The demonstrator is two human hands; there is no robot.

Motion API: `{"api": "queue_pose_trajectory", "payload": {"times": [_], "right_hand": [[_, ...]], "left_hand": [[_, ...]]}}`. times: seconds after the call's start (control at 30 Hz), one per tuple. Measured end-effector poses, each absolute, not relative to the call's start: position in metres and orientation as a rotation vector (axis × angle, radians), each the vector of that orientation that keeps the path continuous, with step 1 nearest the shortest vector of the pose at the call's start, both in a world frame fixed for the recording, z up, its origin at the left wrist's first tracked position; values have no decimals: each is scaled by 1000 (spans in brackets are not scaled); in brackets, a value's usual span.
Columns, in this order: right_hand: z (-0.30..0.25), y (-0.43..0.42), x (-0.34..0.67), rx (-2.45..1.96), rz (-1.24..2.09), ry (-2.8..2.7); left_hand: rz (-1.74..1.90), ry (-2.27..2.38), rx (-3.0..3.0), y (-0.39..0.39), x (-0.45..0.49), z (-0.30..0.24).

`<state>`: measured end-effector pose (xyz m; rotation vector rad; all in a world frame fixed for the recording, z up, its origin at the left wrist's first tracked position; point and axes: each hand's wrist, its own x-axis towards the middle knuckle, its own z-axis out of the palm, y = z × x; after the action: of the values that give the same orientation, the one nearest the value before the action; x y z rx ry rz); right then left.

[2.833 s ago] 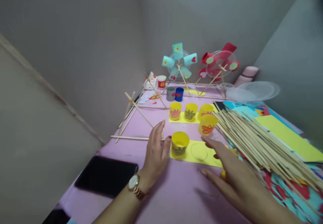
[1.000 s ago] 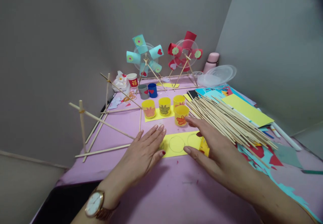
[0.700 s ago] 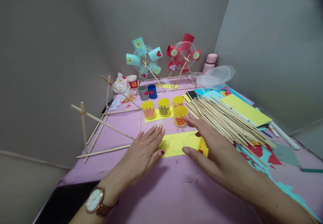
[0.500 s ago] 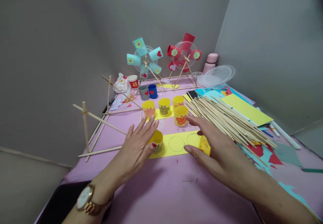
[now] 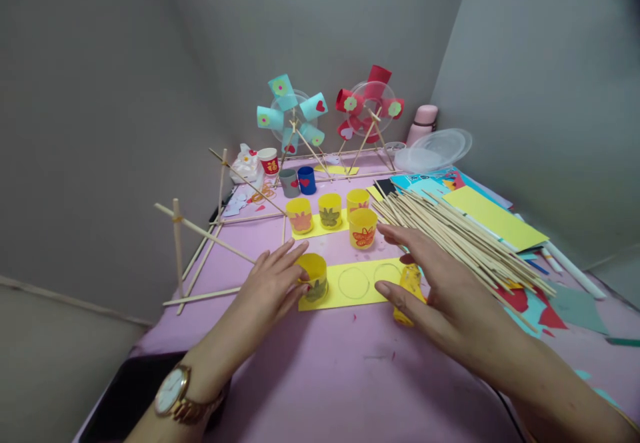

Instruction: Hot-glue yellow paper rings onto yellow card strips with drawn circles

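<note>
My left hand point(image 5: 273, 286) lies low over the pink table point(image 5: 325, 376), fingers stretched out, thumb and fingertips against a small yellow paper cup point(image 5: 315, 276). That cup stands on the left end of a yellow paper strip point(image 5: 353, 290) with circles drawn on it. My right hand point(image 5: 440, 290) hovers at the strip's right end with its fingers spread. A second yellow cup point(image 5: 410, 290) lies tilted under its palm, partly hidden. I cannot tell if the palm presses on it.
Several decorated yellow cups point(image 5: 331, 211) stand behind on another yellow strip. A pile of wooden sticks point(image 5: 460, 236) lies right of them, over coloured paper sheets point(image 5: 495, 216). Stick frames point(image 5: 200, 246) stand left. Teal point(image 5: 293, 113) and red point(image 5: 370, 103) paper wheels stand at the back.
My left hand slid left off the yellow strip, uncovering the standing yellow cup. My right hand lifted slightly, showing more of the cup beneath it. The view shifted right and steadied.
</note>
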<state>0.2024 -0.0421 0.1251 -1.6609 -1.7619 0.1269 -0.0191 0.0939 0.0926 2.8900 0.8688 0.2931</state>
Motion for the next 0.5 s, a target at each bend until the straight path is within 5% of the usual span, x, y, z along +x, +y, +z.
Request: {"api": "queue_pose_trajectory", "payload": {"times": [0.5], "right_hand": [[125, -42, 202, -1664, 130, -1780]], "left_hand": [[263, 882, 2882, 88, -17, 95]]}}
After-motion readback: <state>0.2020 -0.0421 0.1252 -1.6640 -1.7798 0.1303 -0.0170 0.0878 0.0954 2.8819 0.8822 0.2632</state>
